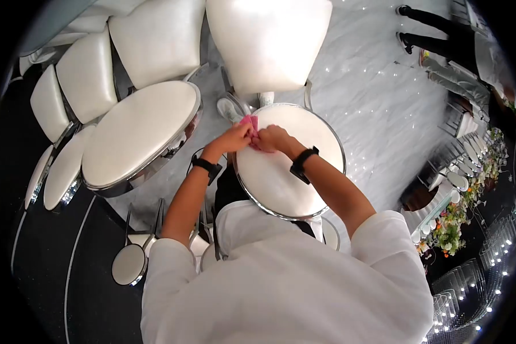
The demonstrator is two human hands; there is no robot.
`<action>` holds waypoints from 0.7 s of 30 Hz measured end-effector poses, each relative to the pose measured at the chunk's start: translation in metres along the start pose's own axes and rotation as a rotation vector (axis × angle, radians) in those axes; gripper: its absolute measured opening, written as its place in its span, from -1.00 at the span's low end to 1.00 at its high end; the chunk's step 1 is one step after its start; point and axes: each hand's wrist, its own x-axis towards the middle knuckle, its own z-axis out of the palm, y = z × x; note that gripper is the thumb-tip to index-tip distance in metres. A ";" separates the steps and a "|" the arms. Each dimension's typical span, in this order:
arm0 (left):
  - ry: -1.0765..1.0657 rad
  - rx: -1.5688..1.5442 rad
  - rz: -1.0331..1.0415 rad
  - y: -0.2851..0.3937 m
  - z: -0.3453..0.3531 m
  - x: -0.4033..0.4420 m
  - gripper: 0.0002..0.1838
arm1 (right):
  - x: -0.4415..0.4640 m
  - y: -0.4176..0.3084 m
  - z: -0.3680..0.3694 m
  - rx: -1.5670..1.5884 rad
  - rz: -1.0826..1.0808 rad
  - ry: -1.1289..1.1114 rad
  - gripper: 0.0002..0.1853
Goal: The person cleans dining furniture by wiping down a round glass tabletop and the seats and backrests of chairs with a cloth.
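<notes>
A pink cloth (254, 124) is bunched between my two hands at the left edge of a round white chair seat (295, 183) with a shiny metal rim. My left hand (235, 138) is closed on the cloth, just at the seat's edge. Over the seat, my right hand (274, 138) grips the same cloth with its fingers curled. Part of the cloth shows below the fingers; the rest is hidden by them. The chair's white backrest (269, 43) rises beyond the seat.
To the left stands another white padded chair (143, 132), with several more behind it. Marbled grey floor (361, 103) lies to the right. People in dark and grey trousers (441, 43) are at the upper right. Flowers (453, 229) and a decorated table line the far right.
</notes>
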 end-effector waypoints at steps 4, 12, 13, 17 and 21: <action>-0.024 0.284 0.237 0.040 0.034 -0.023 -0.78 | -0.083 -0.005 -0.012 0.016 0.000 -0.081 -0.41; -0.249 0.250 0.404 0.141 0.059 -0.061 -0.55 | -0.214 0.002 -0.007 0.022 -0.037 0.073 -0.56; -0.245 0.267 0.416 0.148 0.067 -0.071 -0.55 | -0.222 0.004 -0.010 0.016 -0.034 0.094 -0.56; -0.132 0.527 0.293 0.158 0.068 -0.090 -0.36 | -0.206 0.025 -0.011 0.152 -0.125 0.220 -0.59; -0.290 0.508 0.117 0.180 0.031 -0.099 -0.34 | -0.196 0.002 -0.024 0.071 -0.130 0.286 -0.59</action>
